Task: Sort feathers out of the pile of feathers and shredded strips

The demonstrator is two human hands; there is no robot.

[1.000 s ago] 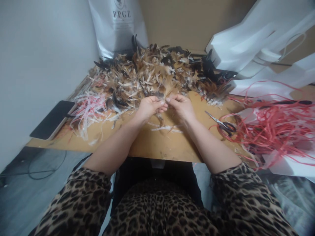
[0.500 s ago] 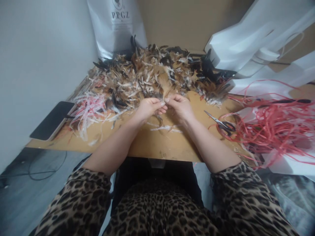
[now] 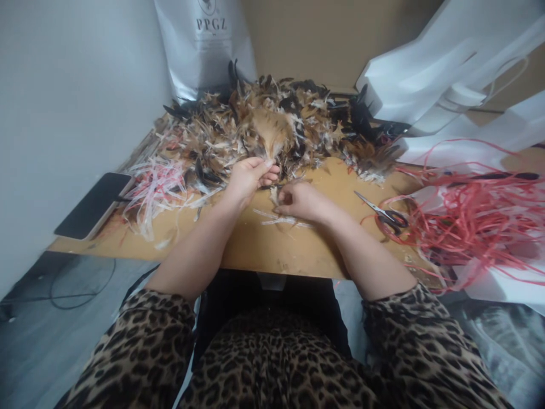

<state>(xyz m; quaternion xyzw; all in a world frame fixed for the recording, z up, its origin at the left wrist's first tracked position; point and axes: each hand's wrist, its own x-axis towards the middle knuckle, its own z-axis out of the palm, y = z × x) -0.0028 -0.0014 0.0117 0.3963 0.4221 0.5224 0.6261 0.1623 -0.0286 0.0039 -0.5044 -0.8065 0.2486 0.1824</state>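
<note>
Brown table has one phone, one scissors, plus left hand pinching one feather bunch, right hand half-curled, can't tell if it's holding anything.

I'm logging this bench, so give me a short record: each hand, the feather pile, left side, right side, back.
Left hand: pinching tan feathers near their lower ends
Right hand: fingers curled, near white strips; grip unclear
Pile: brown, black and whitish, beyond the hands
Left side: phone, pink-and-white strands
Right side: scissors, red strands
Back: PPGZ bag
</note>
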